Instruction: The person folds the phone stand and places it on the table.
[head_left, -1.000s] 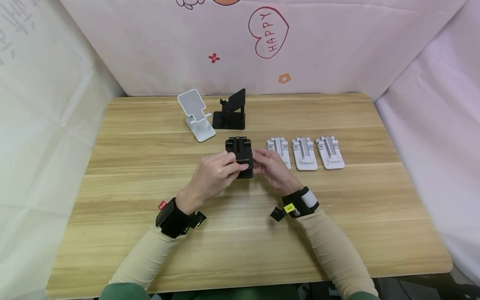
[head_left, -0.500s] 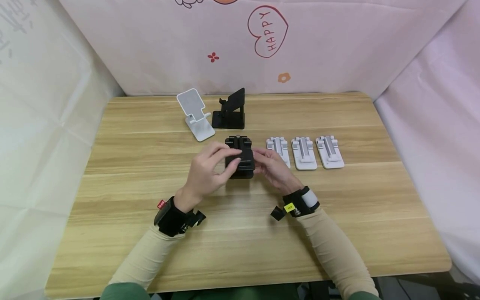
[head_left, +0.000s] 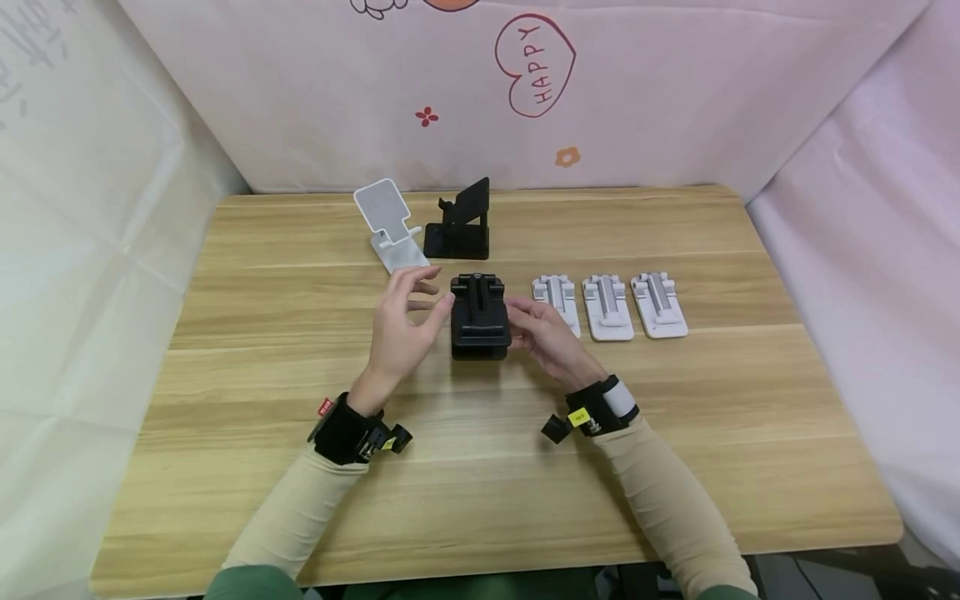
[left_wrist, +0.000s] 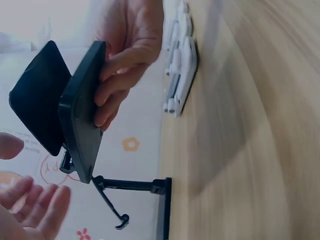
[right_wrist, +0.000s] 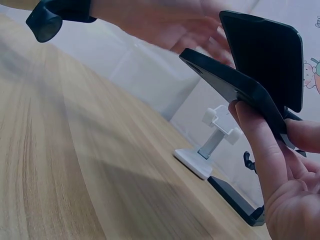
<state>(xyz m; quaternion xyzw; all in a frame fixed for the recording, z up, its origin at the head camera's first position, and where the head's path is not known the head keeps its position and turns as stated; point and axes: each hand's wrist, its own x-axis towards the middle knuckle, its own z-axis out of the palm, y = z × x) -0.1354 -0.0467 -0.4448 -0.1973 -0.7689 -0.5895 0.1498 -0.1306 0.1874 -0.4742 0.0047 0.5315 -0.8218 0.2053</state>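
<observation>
A black folding phone stand (head_left: 480, 321) is held above the table, near its middle. My right hand (head_left: 551, 342) grips its right side, thumb on one face and fingers under the base, as the right wrist view shows. The top panel (right_wrist: 265, 60) is tilted away from the base (left_wrist: 82, 115), joined at the hinge end. Just left of the stand is my left hand (head_left: 401, 333), fingers spread and bent a little, holding nothing. In the head view its thumb is close to the stand's left edge; whether it touches, I cannot tell.
At the back of the wooden table (head_left: 262, 350) stand an unfolded white phone stand (head_left: 384, 208) and an unfolded black one (head_left: 459, 225). To the right lie three folded white stands (head_left: 609, 308) in a row. A printed cloth (head_left: 645, 92) hangs behind.
My left hand has let go of the black stand's panel and moved left, its fingers spreading. The right hand keeps its grip in about the same place.
</observation>
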